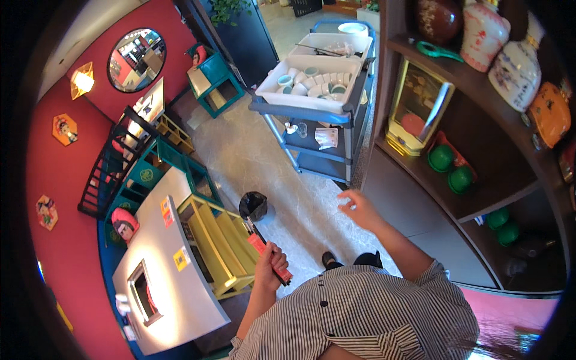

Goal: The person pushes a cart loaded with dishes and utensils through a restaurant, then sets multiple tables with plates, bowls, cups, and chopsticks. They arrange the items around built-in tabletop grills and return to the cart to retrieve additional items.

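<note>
My left hand (pixel 271 266) is closed around a bundle of dark chopsticks (pixel 285 281) together with a red printed paper packet (pixel 257 244). Their pale ends point up and away from me, toward a small bin (pixel 266 215) with a black liner on the floor. Out to the right, my right hand (pixel 362 210) is raised over the floor with its fingers loosely bent and nothing visible in it. Beyond both hands stands a grey utility cart (pixel 306 112). On its top, the nearer white plastic tub (pixel 297 100) holds several white cups (pixel 321 83), and the farther tub (pixel 330 42) has chopsticks in it.
To my left are a table (pixel 180 234) with a square metal-rimmed opening and a yellow wooden bench (pixel 225 243). A dark shelf unit (pixel 405 193) lines the right side, carrying ceramic bottles (pixel 515 74) and green domed objects (pixel 441 157). Stacked plates (pixel 353 29) sit on the cart's far end.
</note>
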A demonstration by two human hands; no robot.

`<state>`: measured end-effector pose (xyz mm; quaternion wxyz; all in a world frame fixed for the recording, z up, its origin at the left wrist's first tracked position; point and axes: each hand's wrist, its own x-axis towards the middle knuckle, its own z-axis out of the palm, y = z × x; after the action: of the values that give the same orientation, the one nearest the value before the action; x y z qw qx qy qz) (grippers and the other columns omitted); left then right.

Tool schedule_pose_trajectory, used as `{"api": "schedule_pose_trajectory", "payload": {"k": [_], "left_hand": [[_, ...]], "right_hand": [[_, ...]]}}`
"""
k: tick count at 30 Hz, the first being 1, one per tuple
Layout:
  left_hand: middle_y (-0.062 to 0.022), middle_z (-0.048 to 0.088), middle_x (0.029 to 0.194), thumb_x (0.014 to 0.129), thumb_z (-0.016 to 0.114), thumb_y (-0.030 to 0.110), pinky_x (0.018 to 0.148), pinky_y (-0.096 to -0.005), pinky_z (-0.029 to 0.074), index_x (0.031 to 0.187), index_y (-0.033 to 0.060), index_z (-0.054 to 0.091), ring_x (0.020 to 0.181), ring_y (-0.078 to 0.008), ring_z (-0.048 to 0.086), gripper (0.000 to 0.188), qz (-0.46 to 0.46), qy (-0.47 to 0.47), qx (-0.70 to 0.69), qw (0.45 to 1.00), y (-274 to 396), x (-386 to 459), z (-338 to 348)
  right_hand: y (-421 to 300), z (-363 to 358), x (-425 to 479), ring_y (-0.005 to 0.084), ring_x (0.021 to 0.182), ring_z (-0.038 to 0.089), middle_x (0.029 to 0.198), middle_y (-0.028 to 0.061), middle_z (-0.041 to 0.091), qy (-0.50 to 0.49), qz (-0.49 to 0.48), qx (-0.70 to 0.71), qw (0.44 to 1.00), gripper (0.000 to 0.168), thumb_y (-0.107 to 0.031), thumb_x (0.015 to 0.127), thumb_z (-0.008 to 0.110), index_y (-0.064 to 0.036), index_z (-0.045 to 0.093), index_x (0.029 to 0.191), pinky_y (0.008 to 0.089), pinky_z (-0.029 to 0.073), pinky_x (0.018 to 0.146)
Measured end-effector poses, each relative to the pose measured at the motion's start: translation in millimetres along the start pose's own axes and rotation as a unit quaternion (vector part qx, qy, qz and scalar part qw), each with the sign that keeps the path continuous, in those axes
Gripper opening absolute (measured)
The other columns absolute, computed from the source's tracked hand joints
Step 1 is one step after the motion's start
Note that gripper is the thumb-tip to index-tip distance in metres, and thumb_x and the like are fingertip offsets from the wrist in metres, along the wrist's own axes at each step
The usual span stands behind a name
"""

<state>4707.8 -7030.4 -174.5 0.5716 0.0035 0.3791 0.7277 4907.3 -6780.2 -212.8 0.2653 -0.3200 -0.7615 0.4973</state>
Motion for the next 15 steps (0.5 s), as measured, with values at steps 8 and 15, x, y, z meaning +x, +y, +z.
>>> {"api": "schedule_pose_trajectory", "payload": {"k": [8,15], "left_hand": [[0.0038,0.030,0.056,0.099,0.052,0.030,0.043,-0.0217,0.028,0.079,0.0102,0.049,0.047,-0.0075,0.030,0.028,0.005,-0.033,0.024,0.999,101,101,25],[0.0041,0.031,0.057,0.100,0.051,0.030,0.044,-0.0215,0.028,0.080,0.0101,0.049,0.048,-0.0067,0.030,0.028,0.009,0.052,0.000,0.999,140,176,-7]], "right_hand": [[42,-37,227,0.0306,0.105,0.061,0.127,0.0168,0.050,0.212,0.017,-0.379,0.900,0.055,-0.028,0.081,0.071,-0.005,0.049,0.126,0.0419,0.050,0.090],[45,-40,317,0.0407,0.085,0.067,0.123,0.0373,0.049,0.091,0.155,-0.481,0.858,0.055,-0.031,0.078,0.074,-0.002,0.051,0.119,0.0444,0.057,0.073]]}}
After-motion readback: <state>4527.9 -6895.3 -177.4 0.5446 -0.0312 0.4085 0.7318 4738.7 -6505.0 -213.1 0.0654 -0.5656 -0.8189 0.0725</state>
